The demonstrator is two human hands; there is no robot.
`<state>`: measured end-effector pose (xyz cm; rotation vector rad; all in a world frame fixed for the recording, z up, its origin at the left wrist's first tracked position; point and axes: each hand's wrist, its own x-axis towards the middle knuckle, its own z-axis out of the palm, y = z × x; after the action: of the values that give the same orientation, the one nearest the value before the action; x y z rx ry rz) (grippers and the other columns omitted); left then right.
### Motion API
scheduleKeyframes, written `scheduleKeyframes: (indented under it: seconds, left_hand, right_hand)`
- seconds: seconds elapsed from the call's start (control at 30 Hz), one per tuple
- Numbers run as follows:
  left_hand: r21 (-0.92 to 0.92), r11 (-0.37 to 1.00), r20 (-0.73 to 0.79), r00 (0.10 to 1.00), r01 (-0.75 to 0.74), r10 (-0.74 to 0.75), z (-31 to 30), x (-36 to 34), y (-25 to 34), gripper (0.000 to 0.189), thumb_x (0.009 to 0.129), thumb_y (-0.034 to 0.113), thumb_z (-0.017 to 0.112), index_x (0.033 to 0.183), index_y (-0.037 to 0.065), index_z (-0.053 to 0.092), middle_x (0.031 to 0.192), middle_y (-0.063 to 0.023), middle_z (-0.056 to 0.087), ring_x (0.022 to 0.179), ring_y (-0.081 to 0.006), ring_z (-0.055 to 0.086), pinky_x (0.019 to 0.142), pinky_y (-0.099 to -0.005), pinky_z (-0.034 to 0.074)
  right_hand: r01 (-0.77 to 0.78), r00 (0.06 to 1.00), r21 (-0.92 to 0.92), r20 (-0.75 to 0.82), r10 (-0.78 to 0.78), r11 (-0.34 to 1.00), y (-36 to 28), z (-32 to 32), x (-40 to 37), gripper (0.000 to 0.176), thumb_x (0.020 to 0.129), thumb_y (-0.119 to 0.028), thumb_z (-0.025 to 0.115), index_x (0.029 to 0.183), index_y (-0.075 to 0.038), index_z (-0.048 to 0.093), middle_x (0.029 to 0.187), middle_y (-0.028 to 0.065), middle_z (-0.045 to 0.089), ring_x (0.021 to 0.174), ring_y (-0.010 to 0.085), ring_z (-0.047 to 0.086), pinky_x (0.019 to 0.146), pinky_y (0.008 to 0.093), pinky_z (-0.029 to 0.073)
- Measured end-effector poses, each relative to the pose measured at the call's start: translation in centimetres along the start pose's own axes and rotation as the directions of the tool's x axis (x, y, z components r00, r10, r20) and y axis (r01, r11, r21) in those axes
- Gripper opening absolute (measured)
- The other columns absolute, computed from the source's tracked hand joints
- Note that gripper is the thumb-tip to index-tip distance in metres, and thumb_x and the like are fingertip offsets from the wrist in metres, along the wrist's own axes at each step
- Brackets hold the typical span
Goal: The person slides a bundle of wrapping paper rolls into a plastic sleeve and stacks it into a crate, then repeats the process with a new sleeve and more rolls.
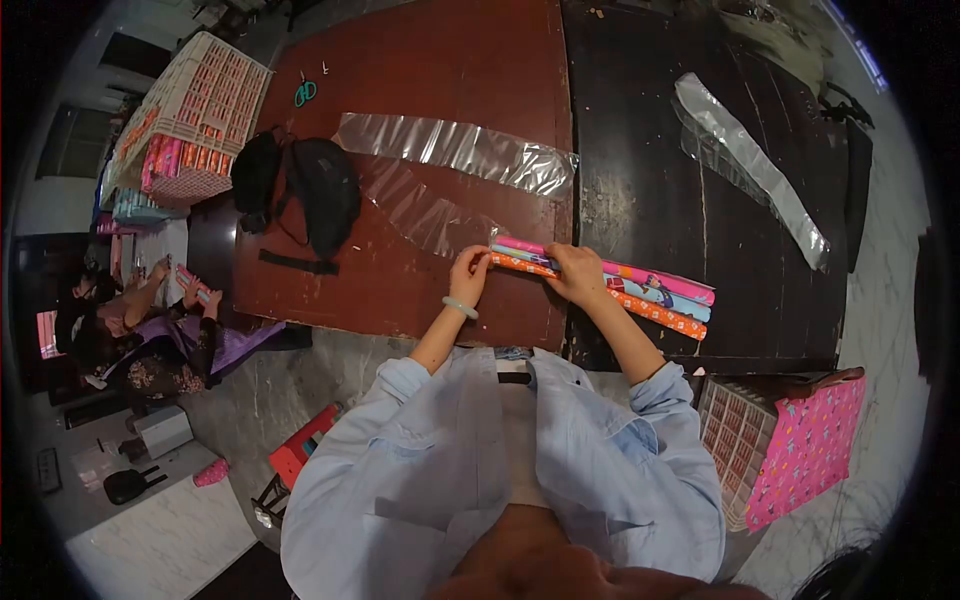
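Observation:
A bundle of several wrapping paper rolls point(655, 290), in pink, light blue and orange prints, lies slantwise over the join between the red-brown and black table surfaces. My right hand point(578, 276) is closed over the bundle's middle from above. At its left end, the fingers of my left hand point(470, 277), below a pale bangle, are bent and closed against the rolls. Whether they also pinch film there is hard to tell. A clear plastic sleeve point(430, 215) reaches the rolls' left end. Behind it lies another clear sleeve point(450, 148), flat and wrinkled.
Black bags point(320, 195) and teal scissors point(306, 94) lie on the left of the red-brown table point(430, 60). More clear sleeves point(750, 160) are on the black table. Crates of rolls point(205, 90) stand at left; another crate point(735, 440) stands lower right. Co-workers point(160, 350) handle rolls at left.

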<state>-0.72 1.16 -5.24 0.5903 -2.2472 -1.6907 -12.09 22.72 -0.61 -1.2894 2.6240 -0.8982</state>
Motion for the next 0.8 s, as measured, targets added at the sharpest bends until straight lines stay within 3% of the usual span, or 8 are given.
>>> scheduleKeyframes:
  seconds: [0.13, 0.2, 0.3, 0.47, 0.53, 0.67, 0.77, 0.8]
  left_hand:
    - [-0.206, 0.977, -0.012, 0.998, 0.058, -0.061, -0.4, -0.4, 0.5, 0.014, 0.088, 0.007, 0.057, 0.101, 0.003, 0.06, 0.088, -0.0043, 0.058, 0.082, -0.0132, 0.058, 0.07, -0.026, 0.048]
    - [0.367, 0.92, 0.052, 0.99, -0.14, 0.13, -1.0, -0.4, 3.6, 0.019, 0.085, 0.008, 0.059, 0.103, 0.003, 0.061, 0.089, -0.0093, 0.06, 0.081, -0.021, 0.059, 0.07, -0.0306, 0.048]
    - [0.47, 0.823, 0.018, 0.936, -0.318, 0.351, -0.1, -0.3, 3.5, 0.024, 0.083, 0.013, 0.06, 0.106, 0.004, 0.061, 0.093, -0.0129, 0.061, 0.082, -0.0288, 0.06, 0.072, -0.0359, 0.049]
    - [0.466, 0.82, 0.133, 0.943, -0.332, 0.307, 0.1, -0.9, 5.4, 0.035, 0.081, 0.014, 0.063, 0.114, 0.005, 0.058, 0.09, -0.0117, 0.06, 0.084, -0.0286, 0.059, 0.072, -0.0362, 0.048]
    - [0.588, 0.747, 0.347, 0.931, -0.31, 0.113, -1.6, -1.1, 6.6, 0.053, 0.077, 0.02, 0.067, 0.125, 0.006, 0.049, 0.099, -0.0131, 0.058, 0.091, -0.0312, 0.057, 0.078, -0.038, 0.046]
    - [0.675, 0.615, 0.433, 0.894, -0.407, 0.115, -4.8, 0.7, 10.4, 0.07, 0.072, 0.026, 0.07, 0.133, 0.007, 0.041, 0.121, -0.016, 0.047, 0.108, -0.0349, 0.047, 0.094, -0.0441, 0.035]
    - [0.721, 0.155, 0.609, 0.724, -0.675, 0.323, -5.0, 3.1, 7.2, 0.067, 0.071, 0.027, 0.07, 0.128, 0.003, 0.045, 0.117, -0.0144, 0.051, 0.106, -0.0327, 0.049, 0.095, -0.0432, 0.035]
    - [0.677, 0.224, 0.659, 0.713, -0.701, 0.241, -4.5, 3.7, 5.8, 0.063, 0.072, 0.026, 0.069, 0.124, 0.001, 0.046, 0.116, -0.014, 0.052, 0.107, -0.0322, 0.049, 0.096, -0.0418, 0.034]
  right_hand:
    - [0.027, 0.999, -0.008, -0.045, -0.027, 1.0, -0.6, 0.9, 0.4, 0.044, 0.062, -0.018, 0.073, 0.101, -0.01, 0.055, 0.091, 0.009, 0.063, 0.085, 0.0264, 0.061, 0.071, 0.0376, 0.044]
    - [0.007, 0.999, -0.005, -0.046, -0.007, 1.0, -1.3, 1.1, 0.8, 0.044, 0.061, -0.017, 0.073, 0.1, -0.01, 0.054, 0.09, 0.0087, 0.063, 0.085, 0.0262, 0.061, 0.072, 0.0372, 0.044]
    - [-0.02, 0.998, 0.007, -0.067, 0.021, 1.0, -2.4, 1.7, 1.3, 0.043, 0.061, -0.016, 0.073, 0.098, -0.01, 0.053, 0.09, 0.0083, 0.063, 0.084, 0.0258, 0.061, 0.072, 0.0365, 0.044]
    - [0.011, 0.991, 0.039, -0.134, -0.006, 0.999, -2.8, 2.6, 1.7, 0.043, 0.059, -0.015, 0.073, 0.097, -0.011, 0.053, 0.089, 0.0076, 0.062, 0.083, 0.0253, 0.061, 0.07, 0.036, 0.043]
    - [0.027, 0.992, 0.038, -0.122, -0.022, 0.999, -2.8, 2.2, 1.4, 0.043, 0.059, -0.015, 0.072, 0.097, -0.011, 0.053, 0.087, 0.0068, 0.062, 0.082, 0.0252, 0.061, 0.069, 0.0363, 0.043]
    - [0.037, 0.994, 0.041, -0.105, -0.032, 0.998, -3.4, 1.8, 1.0, 0.043, 0.059, -0.015, 0.073, 0.097, -0.011, 0.053, 0.086, 0.0063, 0.062, 0.081, 0.0249, 0.061, 0.07, 0.0359, 0.043]
    - [0.077, 0.99, 0.039, -0.118, -0.072, 0.996, -3.9, 1.6, 1.2, 0.045, 0.058, -0.015, 0.074, 0.098, -0.011, 0.053, 0.087, 0.0061, 0.062, 0.082, 0.0245, 0.061, 0.07, 0.0356, 0.043]
    - [0.069, 0.992, 0.035, -0.104, -0.065, 0.997, -3.9, 1.8, 1.1, 0.046, 0.058, -0.015, 0.074, 0.098, -0.01, 0.053, 0.087, 0.0063, 0.062, 0.082, 0.0246, 0.061, 0.07, 0.0354, 0.043]
